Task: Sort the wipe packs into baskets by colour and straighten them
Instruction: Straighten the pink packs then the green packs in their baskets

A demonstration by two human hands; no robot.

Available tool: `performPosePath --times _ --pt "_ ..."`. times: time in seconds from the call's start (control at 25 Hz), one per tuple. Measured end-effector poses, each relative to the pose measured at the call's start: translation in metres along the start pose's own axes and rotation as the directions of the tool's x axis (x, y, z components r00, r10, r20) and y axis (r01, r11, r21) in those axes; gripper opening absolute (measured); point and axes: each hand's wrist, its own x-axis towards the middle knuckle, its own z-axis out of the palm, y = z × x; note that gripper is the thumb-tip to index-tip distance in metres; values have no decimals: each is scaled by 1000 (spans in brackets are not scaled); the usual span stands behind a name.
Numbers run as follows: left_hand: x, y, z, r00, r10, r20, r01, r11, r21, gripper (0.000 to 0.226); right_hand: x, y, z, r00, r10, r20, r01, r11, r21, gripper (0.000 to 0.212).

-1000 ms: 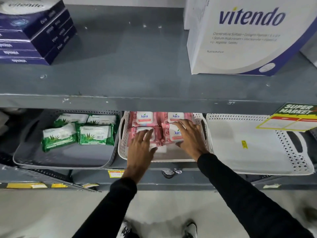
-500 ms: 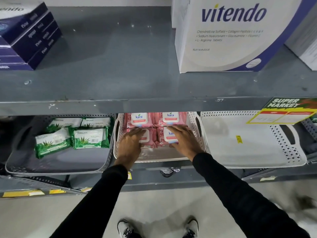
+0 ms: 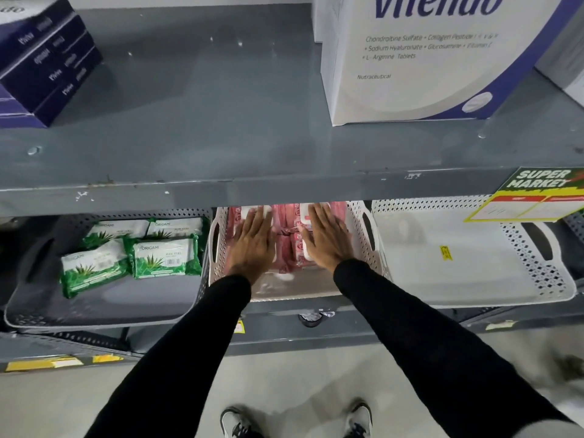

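Grey metal shelving (image 3: 221,121) here, pale floor (image 3: 284,384) below, and three baskets sit side by side on the lower shelf. Both hands lie flat in the middle white basket (image 3: 366,235): left hand (image 3: 252,245) and right hand (image 3: 327,240), fingers spread and unclenched, pressing down on the pink wipe packs (image 3: 286,235), gripping nothing. The upper shelf's front edge hangs just over the fingertips. Green wipe packs (image 3: 161,256) fill the back of the grey basket (image 3: 94,311); the right white basket (image 3: 474,279) shows bare floor.

Long black sleeves (image 3: 196,336) to both wrists; hands bare. Grey-white trainers (image 3: 237,423) with dark trim.
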Motion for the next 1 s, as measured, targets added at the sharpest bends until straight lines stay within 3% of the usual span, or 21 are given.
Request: performPosePath --times 0.24,0.36,0.48,0.64,0.72,0.88,1.0 --pt "0 3 2 997 -27 75 29 999 -21 61 2 -2 15 999 49 15 -47 995 -91 63" --pt "0 -6 -29 987 -43 158 70 983 -169 54 1 -52 -3 994 93 -53 -91 994 53 61" --pt "-20 -35 -77 999 8 -41 -22 932 -363 52 -9 -136 -14 967 -87 -238 130 977 171 55" --pt "-58 -105 -137 965 106 -239 -167 954 -251 42 -10 -222 5 919 -241 -312 300 941 159 48" --pt "-72 -158 -157 972 79 -220 -119 977 -175 43 -6 -253 22 926 -272 -262 311 943 120 51" --pt "-104 -249 -179 986 -159 -49 153 981 -116 69 -4 -294 54 959 -282 32 283 958 -49 80" --pt "-123 -282 -176 986 -156 56 158 987 -29 73 -5 -308 70 970 -224 95 238 955 -176 81"
